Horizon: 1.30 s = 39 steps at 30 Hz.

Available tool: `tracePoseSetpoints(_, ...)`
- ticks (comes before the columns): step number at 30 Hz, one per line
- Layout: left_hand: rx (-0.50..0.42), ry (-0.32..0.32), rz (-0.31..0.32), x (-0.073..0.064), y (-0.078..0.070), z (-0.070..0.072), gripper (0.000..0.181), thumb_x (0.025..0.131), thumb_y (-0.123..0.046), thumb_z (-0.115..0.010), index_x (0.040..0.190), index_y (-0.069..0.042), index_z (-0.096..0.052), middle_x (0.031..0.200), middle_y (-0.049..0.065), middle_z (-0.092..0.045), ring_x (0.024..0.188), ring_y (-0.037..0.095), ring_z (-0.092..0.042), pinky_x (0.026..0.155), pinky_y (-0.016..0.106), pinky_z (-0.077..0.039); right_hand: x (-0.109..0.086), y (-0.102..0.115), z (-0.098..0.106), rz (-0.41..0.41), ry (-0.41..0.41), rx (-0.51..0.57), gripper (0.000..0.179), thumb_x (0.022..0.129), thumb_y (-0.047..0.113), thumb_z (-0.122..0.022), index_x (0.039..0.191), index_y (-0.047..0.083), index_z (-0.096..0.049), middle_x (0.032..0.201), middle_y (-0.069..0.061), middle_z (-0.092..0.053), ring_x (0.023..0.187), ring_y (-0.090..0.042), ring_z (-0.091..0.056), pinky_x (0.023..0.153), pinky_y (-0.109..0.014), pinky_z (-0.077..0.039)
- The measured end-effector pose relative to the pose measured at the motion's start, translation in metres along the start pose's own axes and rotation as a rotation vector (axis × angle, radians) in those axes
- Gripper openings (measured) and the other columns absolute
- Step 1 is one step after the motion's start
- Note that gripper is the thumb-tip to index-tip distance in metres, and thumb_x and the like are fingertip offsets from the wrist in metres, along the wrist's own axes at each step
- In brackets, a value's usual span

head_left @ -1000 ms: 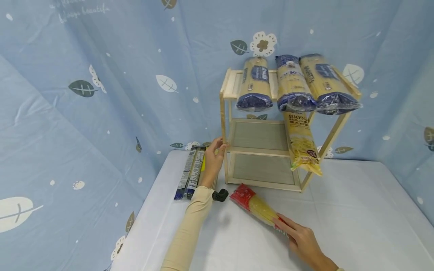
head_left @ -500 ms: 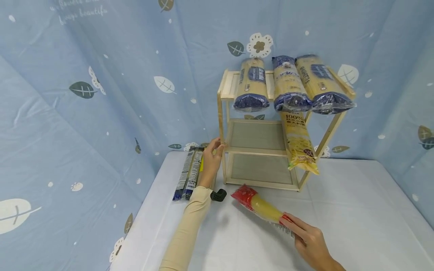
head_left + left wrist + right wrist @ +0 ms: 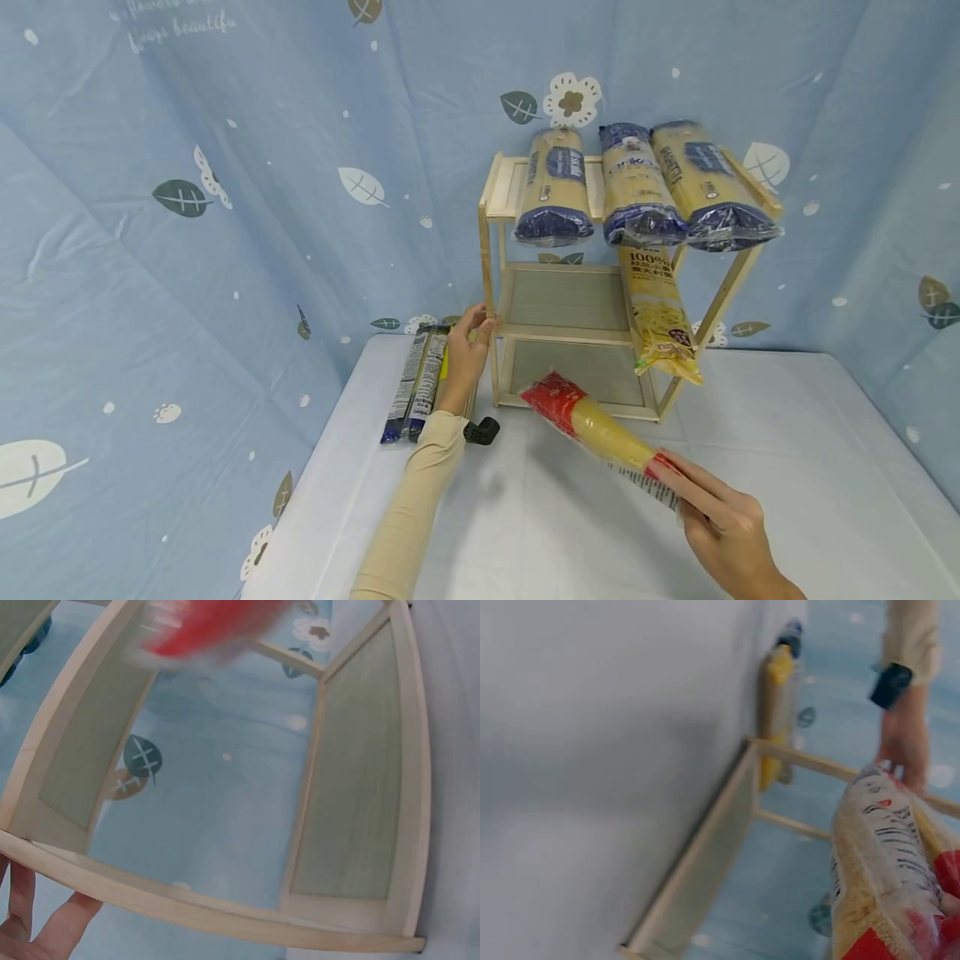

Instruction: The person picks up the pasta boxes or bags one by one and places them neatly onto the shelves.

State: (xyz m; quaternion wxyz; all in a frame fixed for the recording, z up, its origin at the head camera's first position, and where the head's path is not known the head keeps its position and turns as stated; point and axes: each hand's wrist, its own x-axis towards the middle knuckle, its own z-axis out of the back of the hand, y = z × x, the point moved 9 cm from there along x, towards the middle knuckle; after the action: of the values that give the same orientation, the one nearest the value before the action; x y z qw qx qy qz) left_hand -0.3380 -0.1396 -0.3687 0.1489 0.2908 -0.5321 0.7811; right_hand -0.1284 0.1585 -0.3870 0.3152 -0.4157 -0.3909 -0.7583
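My right hand (image 3: 723, 525) holds one end of a red-and-yellow bag of pasta (image 3: 607, 433), which is tilted above the table with its red far end in front of the bottom shelf. Printed text on the bag shows in the right wrist view. My left hand (image 3: 467, 354) grips the left front post of a small wooden rack (image 3: 566, 336); its fingertips (image 3: 79, 907) touch that post in the left wrist view. A yellow pasta bag (image 3: 660, 317) lies on the rack's middle shelf at the right, its end sticking out in front.
Three blue-and-yellow spaghetti bags (image 3: 557, 187) lie on the top shelf, ends overhanging. Left of the rack, several more pasta packs (image 3: 416, 383) lie on the white table (image 3: 795, 467), partly behind my left hand. A black wrist-camera piece (image 3: 482, 431) sits by my left wrist.
My right hand has lifted the red-and-yellow pasta bag off the table and moved it rightward and up, its red end rising toward the bottom shelf. My left hand stays on the post.
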Motion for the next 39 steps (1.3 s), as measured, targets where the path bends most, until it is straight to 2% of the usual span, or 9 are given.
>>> tracePoseSetpoints(2, 0.001, 0.000, -0.008, 0.000, 0.002, 0.000, 0.028, 0.097, -0.013, -0.055, 0.120, 0.001, -0.059, 0.103, 0.017, -0.067, 0.098, 0.031, -0.060, 0.084, 0.049, -0.047, 0.008, 0.006, 0.005, 0.000, -0.025, 0.012, 0.039, 0.096, 0.015, -0.040, 0.095, -0.004, -0.074, 0.103, -0.021, -0.068, 0.089, 0.003, -0.058, 0.050, -0.008, -0.032)
tracePoseSetpoints(4, 0.000, 0.002, -0.008, 0.001, 0.014, -0.002, 0.031, 0.097, -0.018, -0.055, 0.122, 0.000, -0.059, 0.104, 0.014, -0.068, 0.098, 0.028, -0.060, 0.084, 0.049, -0.047, 0.017, 0.011, 0.010, -0.003, -0.045, 0.020, 0.037, 0.095, 0.011, -0.040, 0.094, -0.006, -0.073, 0.103, -0.022, -0.068, 0.078, 0.001, -0.054, 0.048, -0.009, -0.029)
tracePoseSetpoints(10, 0.012, -0.001, -0.021, 0.001, 0.011, -0.001, 0.030, 0.097, -0.016, -0.055, 0.121, 0.001, -0.059, 0.102, 0.014, -0.069, 0.095, 0.028, -0.061, 0.080, 0.047, -0.048, 0.041, 0.022, 0.022, -0.010, -0.103, 0.020, 0.034, 0.076, -0.008, -0.042, 0.091, -0.009, -0.073, 0.100, -0.023, -0.068, 0.054, -0.001, -0.043, 0.045, -0.009, -0.028)
tracePoseSetpoints(13, 0.011, -0.006, -0.021, 0.002, 0.011, 0.000, 0.030, 0.097, -0.017, -0.055, 0.121, -0.001, -0.060, 0.101, 0.013, -0.069, 0.094, 0.028, -0.061, 0.081, 0.047, -0.048, 0.054, 0.022, 0.025, -0.019, -0.116, -0.001, 0.036, 0.071, -0.012, -0.042, 0.090, -0.009, -0.073, 0.099, -0.024, -0.068, 0.050, 0.000, -0.041, 0.044, -0.009, -0.027)
tracePoseSetpoints(18, -0.006, -0.010, -0.007, 0.001, 0.012, 0.000, 0.029, 0.096, -0.017, -0.056, 0.121, -0.002, -0.061, 0.101, 0.012, -0.069, 0.096, 0.027, -0.061, 0.082, 0.047, -0.048, 0.077, 0.018, 0.026, -0.037, -0.138, -0.056, 0.036, 0.068, -0.015, -0.045, 0.090, -0.009, -0.073, 0.097, -0.026, -0.067, 0.058, 0.000, -0.045, 0.043, -0.010, -0.023)
tracePoseSetpoints(21, -0.031, -0.011, -0.011, 0.001, 0.012, -0.001, 0.028, 0.095, -0.013, -0.057, 0.119, -0.001, -0.061, 0.100, 0.014, -0.068, 0.096, 0.030, -0.061, 0.081, 0.051, -0.047, 0.092, 0.015, 0.025, -0.039, -0.150, -0.091, 0.038, 0.067, -0.016, -0.046, 0.091, -0.007, -0.074, 0.095, -0.027, -0.067, 0.054, 0.001, -0.039, 0.042, -0.011, -0.020)
tracePoseSetpoints(27, -0.065, -0.018, -0.030, 0.001, 0.011, -0.001, 0.029, 0.094, -0.010, -0.058, 0.120, 0.003, -0.060, 0.100, 0.018, -0.068, 0.096, 0.034, -0.060, 0.082, 0.053, -0.045, 0.122, 0.001, 0.016, -0.017, -0.145, -0.146, 0.043, 0.070, -0.016, -0.043, 0.097, -0.003, -0.074, 0.097, -0.023, -0.069, 0.045, -0.004, -0.032, 0.043, -0.015, -0.015)
tracePoseSetpoints(35, -0.015, 0.007, 0.008, 0.002, 0.015, -0.004, 0.029, 0.096, -0.017, -0.055, 0.121, -0.003, -0.060, 0.101, 0.010, -0.069, 0.096, 0.023, -0.060, 0.082, 0.044, -0.048, 0.165, -0.031, -0.003, -0.078, -0.141, -0.180, 0.047, 0.069, -0.019, -0.039, 0.095, -0.003, -0.074, 0.092, -0.020, -0.070, 0.054, -0.025, -0.057, 0.043, -0.021, -0.014)
tracePoseSetpoints(39, -0.028, 0.007, 0.010, 0.001, 0.015, -0.004, 0.031, 0.097, -0.019, -0.055, 0.121, -0.001, -0.060, 0.101, 0.011, -0.069, 0.097, 0.024, -0.060, 0.083, 0.046, -0.047, 0.185, -0.051, -0.015, -0.130, -0.109, -0.245, 0.052, 0.065, -0.017, -0.036, 0.095, -0.001, -0.075, 0.089, -0.021, -0.070, 0.041, -0.022, -0.038, 0.043, -0.027, -0.013)
